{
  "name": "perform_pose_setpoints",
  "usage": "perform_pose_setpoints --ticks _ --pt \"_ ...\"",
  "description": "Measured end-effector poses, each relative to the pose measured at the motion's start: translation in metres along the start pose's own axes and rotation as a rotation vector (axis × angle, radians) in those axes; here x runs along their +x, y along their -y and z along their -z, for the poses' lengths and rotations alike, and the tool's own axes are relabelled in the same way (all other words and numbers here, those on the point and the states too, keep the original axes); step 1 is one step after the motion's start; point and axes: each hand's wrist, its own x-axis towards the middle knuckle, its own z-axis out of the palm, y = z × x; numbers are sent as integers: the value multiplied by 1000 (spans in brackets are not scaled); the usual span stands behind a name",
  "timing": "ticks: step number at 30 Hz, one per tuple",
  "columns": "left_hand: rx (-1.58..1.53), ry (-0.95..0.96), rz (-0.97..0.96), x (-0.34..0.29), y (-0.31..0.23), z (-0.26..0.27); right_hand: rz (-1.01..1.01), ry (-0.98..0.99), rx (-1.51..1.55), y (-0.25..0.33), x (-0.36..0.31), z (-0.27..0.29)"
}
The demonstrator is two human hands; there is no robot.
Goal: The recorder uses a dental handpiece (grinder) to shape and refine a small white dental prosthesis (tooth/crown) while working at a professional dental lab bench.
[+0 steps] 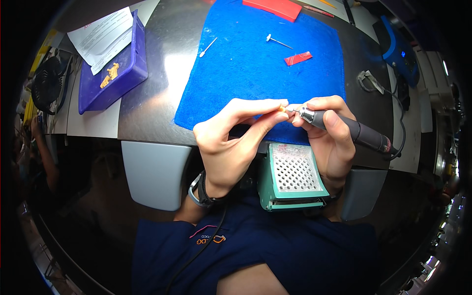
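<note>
Head view: your left hand (227, 135) pinches a small yellow piece (283, 108) before a dark-grey, silver-nosed rotary handpiece (361, 132).
Your right hand (328, 147) is wrapped around the handpiece, over the near edge of the rectangular blue cloth (255, 69); whether piece and tool touch is unclear. You seem to be grinding or shaping; the next move likely calls for light, steady pressure.

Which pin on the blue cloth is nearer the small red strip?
The right pin, near the red strip; the left pin lies much farther off.
</note>
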Motion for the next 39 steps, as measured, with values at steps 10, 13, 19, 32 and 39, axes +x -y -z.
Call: perform_pose_setpoints --ticks 10,13,19,32,39 --pt "73 56 -43 -1 0 3 10 17 -36 -1 0 2" --pt "87 61 -62 0 0 4 8 8 -49 -1 0 0" --pt "92 55 -56 -1 0 3 14 -1 -55 0 -1 -1" --pt "66 55 -43 0 -1 2 6 -9 -79 0 -1 -1" --pt "13 -35 0 -1 0 -1 -12 33 -13 1 1 1"
